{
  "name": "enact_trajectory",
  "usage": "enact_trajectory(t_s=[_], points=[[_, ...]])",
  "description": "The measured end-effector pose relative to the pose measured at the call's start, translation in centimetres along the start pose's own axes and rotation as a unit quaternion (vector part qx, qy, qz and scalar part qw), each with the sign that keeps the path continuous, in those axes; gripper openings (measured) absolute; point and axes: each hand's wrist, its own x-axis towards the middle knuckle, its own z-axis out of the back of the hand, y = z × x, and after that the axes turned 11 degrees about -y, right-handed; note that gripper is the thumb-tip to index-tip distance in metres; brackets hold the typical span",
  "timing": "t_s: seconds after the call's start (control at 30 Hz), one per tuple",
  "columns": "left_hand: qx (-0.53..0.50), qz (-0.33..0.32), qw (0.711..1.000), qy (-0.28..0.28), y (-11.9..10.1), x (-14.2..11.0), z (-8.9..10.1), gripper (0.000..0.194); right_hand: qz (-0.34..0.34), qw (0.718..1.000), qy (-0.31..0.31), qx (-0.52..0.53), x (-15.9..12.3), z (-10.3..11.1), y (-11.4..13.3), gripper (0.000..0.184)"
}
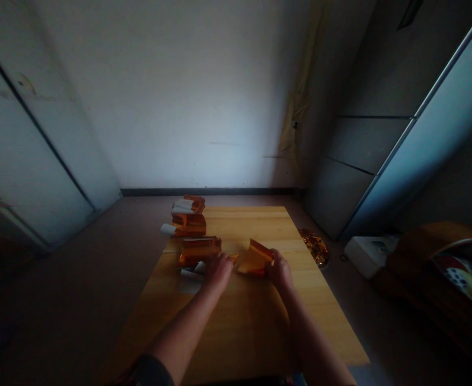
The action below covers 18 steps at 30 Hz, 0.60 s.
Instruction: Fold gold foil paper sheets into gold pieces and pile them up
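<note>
A curled sheet of shiny amber film (255,258) stands up from the wooden table, and my right hand (281,269) pinches its right edge. My left hand (218,271) is lower and to the left, its fingers closed on a small yellowish piece of film (234,259) that pokes out at the fingertips. Close beside that hand lies a folded stack of amber film (199,251). Whitish strips (192,274) lie under and left of the same hand, partly hidden by it.
More rolled amber film (189,224) and a further bundle with white backing (188,205) sit along the left edge of the wooden table (255,321). On the floor to the right are a heap of amber scraps (315,247) and a white box (368,254).
</note>
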Motion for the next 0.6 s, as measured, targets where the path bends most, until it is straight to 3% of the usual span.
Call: enact_trajectory(t_s=[0.07, 0.17, 0.27, 0.37, 0.47, 0.6], points=[[0.026, -0.009, 1.000, 0.002, -0.3, 0.1, 0.3, 0.027, 0.022, 0.999, -0.024, -0.017, 0.0, 0.0, 0.7, 0.043], [0.093, -0.034, 0.995, 0.009, -0.7, -0.1, 0.6, 0.033, 0.033, 0.998, -0.045, 0.007, -0.3, -0.1, 1.9, 0.036], [0.123, -0.061, 0.990, 0.008, -0.8, -0.6, 0.8, 0.035, 0.025, 0.992, 0.015, 0.123, -1.1, -0.8, 3.2, 0.021], [0.122, -0.079, 0.989, 0.000, -1.0, -1.3, 1.0, 0.032, -0.029, 0.975, 0.077, 0.208, -1.9, -2.1, 4.5, 0.023], [0.117, -0.101, 0.988, -0.005, -1.2, -1.9, 1.2, 0.028, -0.079, 0.968, 0.113, 0.211, -2.3, -3.4, 5.4, 0.027], [0.106, -0.117, 0.987, -0.026, -1.4, -2.3, 1.5, 0.027, -0.056, 0.976, 0.111, 0.180, -2.4, -4.0, 6.0, 0.013]])
